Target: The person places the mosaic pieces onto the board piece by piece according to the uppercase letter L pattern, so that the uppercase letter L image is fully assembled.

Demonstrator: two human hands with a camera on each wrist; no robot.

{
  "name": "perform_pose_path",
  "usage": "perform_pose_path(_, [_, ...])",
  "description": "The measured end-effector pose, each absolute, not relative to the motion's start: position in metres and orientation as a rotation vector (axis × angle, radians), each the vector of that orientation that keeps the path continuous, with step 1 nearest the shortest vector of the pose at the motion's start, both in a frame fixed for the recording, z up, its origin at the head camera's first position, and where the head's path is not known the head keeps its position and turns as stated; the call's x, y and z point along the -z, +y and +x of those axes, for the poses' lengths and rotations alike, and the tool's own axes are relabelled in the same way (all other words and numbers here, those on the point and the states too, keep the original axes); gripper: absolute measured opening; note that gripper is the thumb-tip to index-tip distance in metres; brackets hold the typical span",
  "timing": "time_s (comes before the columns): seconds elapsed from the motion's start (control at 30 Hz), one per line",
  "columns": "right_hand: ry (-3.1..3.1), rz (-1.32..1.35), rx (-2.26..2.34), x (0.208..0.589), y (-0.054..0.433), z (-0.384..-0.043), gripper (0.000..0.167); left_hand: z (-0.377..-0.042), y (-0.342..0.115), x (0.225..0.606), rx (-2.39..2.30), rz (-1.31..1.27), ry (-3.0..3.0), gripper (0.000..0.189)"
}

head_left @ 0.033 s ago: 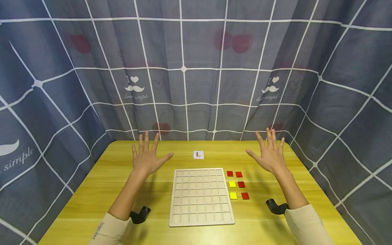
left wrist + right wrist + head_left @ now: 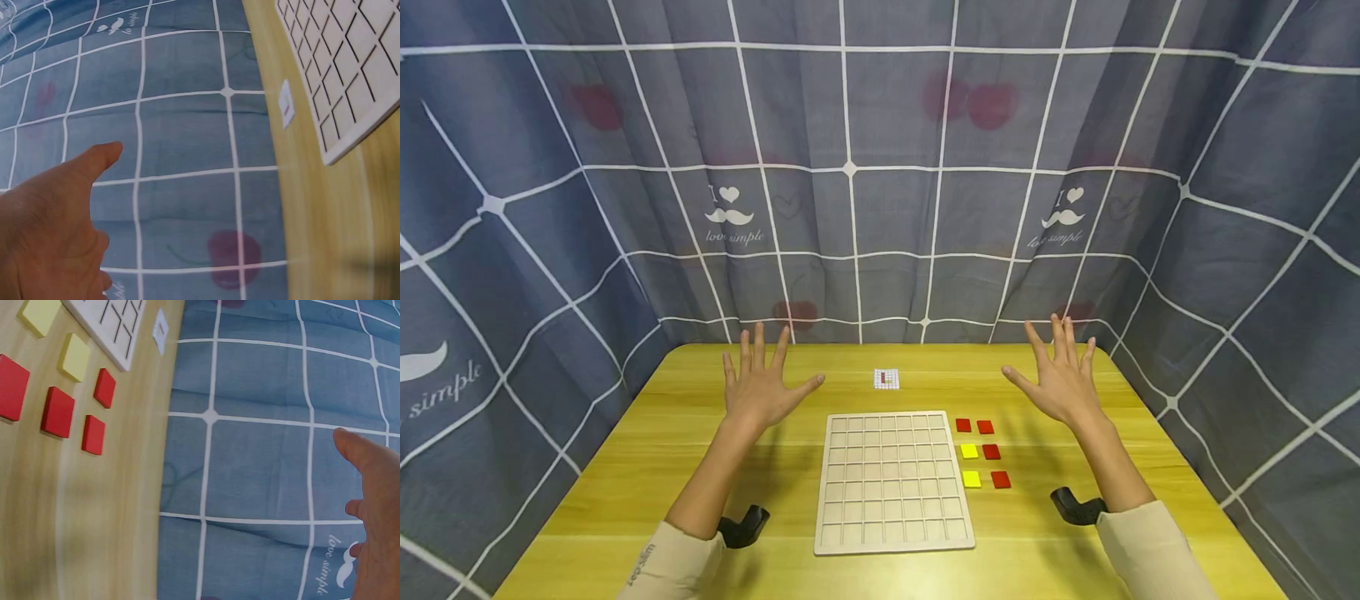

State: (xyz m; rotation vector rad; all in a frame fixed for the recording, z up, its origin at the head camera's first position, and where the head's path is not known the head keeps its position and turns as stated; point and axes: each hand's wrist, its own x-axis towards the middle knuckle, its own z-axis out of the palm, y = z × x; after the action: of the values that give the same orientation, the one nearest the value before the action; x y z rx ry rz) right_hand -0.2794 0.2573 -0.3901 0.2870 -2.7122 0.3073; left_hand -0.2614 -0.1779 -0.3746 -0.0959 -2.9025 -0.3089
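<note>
My left hand (image 2: pixel 760 396) is held up to the left of a pale wooden grid board (image 2: pixel 895 483), fingers spread and holding nothing. On the other side my right hand (image 2: pixel 1063 387) is raised the same way, fingers apart, beyond the small square tiles. Two yellow tiles (image 2: pixel 969 451) lie along the board's right edge. Several red tiles (image 2: pixel 991 452) sit beside and behind them. In the right wrist view the red tiles (image 2: pixel 58 412) show as thin flat squares, well away from the hand (image 2: pixel 381 500). The board's square cells hold no tiles.
A small white card (image 2: pixel 886 379) with a printed grid and coloured marks lies behind the board. The wooden table (image 2: pixel 647 467) ends at a blue-grey checked curtain (image 2: pixel 880 217), which also hangs at both sides. Black wrist mounts (image 2: pixel 743 527) stick out from both sleeves.
</note>
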Motion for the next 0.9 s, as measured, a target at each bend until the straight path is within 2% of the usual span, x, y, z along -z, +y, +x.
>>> perform_pose_path(0.27, [-2.675, 0.327, -0.364, 0.392, 0.253, -0.276, 0.080, -0.262, -0.181, 0.378, 0.351, -0.089, -2.902, 0.095])
perform_pose_path(0.5, [-2.486, 0.386, -0.634, 0.404, 0.250, -0.258, 0.056, -0.250, -0.178, 0.387, 0.580, -0.133, -2.806, 0.085])
perform_pose_path(0.7, [-2.382, 0.377, -0.806, 0.444, 0.253, -0.243, 0.030, -0.234, -0.168, 0.422, 0.882, -0.099, -2.772, 0.072])
perform_pose_path(0.8, [-2.427, 0.349, -0.916, 0.467, 0.258, -0.237, 0.026, -0.227, -0.162, 0.448, 1.001, -0.090, -2.753, 0.070])
perform_pose_path(0.9, [-2.521, 0.331, -1.065, 0.487, 0.264, -0.231, 0.028, -0.224, -0.156, 0.472, 1.110, -0.116, -2.715, 0.066])
